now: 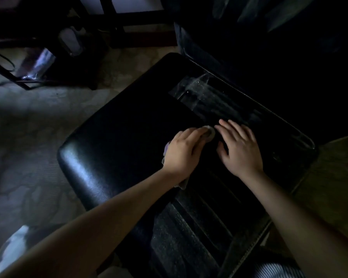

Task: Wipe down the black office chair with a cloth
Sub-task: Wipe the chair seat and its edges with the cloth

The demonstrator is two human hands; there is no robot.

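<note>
A dim room seen from above, looking down on a black office chair [119, 137] that fills the middle of the view, standing on a pale patterned floor [28, 137]. The wiping step looks to be under way on the top surface. The left hand [186, 151] lies over a bunched, light-coloured cloth [209, 133], fingers curled down round it and pressing it onto the padded surface; bits of cloth show past the fingertips and beneath the wrist. The right hand [239, 149] rests just beside it, flat and empty with fingers spread, and seems to be steadying the chair. The next move probably calls for sweeping the cloth on across the surface under steady pressure, with the flat hand bracing or shifting out of the way. The chair's padding is smooth and glossy, catching a band of light along its rounded left edge. Near the right hand the surface changes to long ridges or folds dotted with pale specks, perhaps dust, and a shiny strip lies beyond the fingers; the light is too low to tell what that part is. Dark furniture legs [117, 21] stand beyond the chair.
</note>
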